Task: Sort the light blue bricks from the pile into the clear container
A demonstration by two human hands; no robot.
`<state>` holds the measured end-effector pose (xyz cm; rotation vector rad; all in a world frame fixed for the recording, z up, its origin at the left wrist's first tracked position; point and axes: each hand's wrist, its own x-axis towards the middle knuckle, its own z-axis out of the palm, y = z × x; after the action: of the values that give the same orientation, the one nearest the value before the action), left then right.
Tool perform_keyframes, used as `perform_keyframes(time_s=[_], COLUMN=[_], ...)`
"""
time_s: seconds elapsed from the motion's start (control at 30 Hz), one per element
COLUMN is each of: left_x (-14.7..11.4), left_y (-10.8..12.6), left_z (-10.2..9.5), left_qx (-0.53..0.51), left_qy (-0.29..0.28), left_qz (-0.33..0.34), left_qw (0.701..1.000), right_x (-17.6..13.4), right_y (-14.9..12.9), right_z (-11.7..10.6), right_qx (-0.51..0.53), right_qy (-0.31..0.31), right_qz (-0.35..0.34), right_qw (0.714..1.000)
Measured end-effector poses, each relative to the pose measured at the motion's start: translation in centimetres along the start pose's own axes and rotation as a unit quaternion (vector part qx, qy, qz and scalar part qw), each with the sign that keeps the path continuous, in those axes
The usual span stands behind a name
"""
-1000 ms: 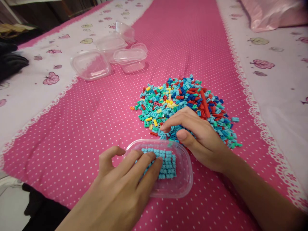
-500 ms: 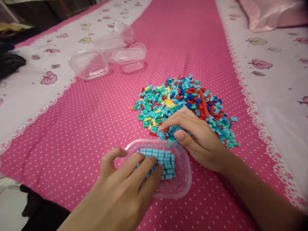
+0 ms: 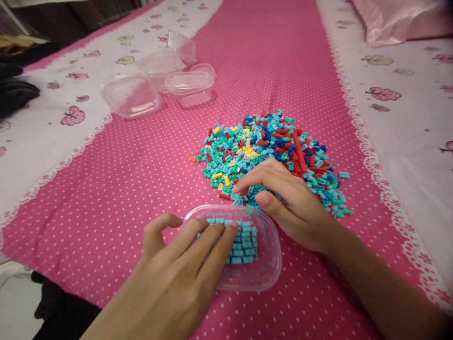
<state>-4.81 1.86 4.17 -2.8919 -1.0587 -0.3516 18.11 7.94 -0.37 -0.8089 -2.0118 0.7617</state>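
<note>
Rows of light blue toy bricks sit packed together in a shallow clear plastic container. My left hand reaches over the container's left side with its fingers stretched out, fingertips on the bricks and hiding part of them. Its thumb is apart, close to the rim. Behind the container spreads a pile of small building bricks in blue, teal, red and yellow. At the pile's front edge rests my right hand, fingers loosely bent and apart from the thumb, with nothing visible between them.
Several clear plastic containers stand in a group at the back left. Underneath everything is a pink dotted bedspread with lace-edged white sides. A pink pillow lies at the upper right, and dark cloth at the left.
My left hand has shifted slightly left and its fingers have straightened over the light blue bricks, uncovering more of the front rows. My right hand has hardly moved.
</note>
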Motion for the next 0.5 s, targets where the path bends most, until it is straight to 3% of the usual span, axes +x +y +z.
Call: perform_keyframes(time_s=[0.5], left_x=[-1.1], left_y=[-0.3], left_z=[0.2], left_qx=[-0.039], left_qy=[-0.015], left_qz=[-0.02], left_qw=[0.999], right_x=[0.0], right_y=[0.0], right_z=[0.0], right_qx=[-0.009], right_qy=[-0.003], right_qz=[-0.005], right_qw=[1.0])
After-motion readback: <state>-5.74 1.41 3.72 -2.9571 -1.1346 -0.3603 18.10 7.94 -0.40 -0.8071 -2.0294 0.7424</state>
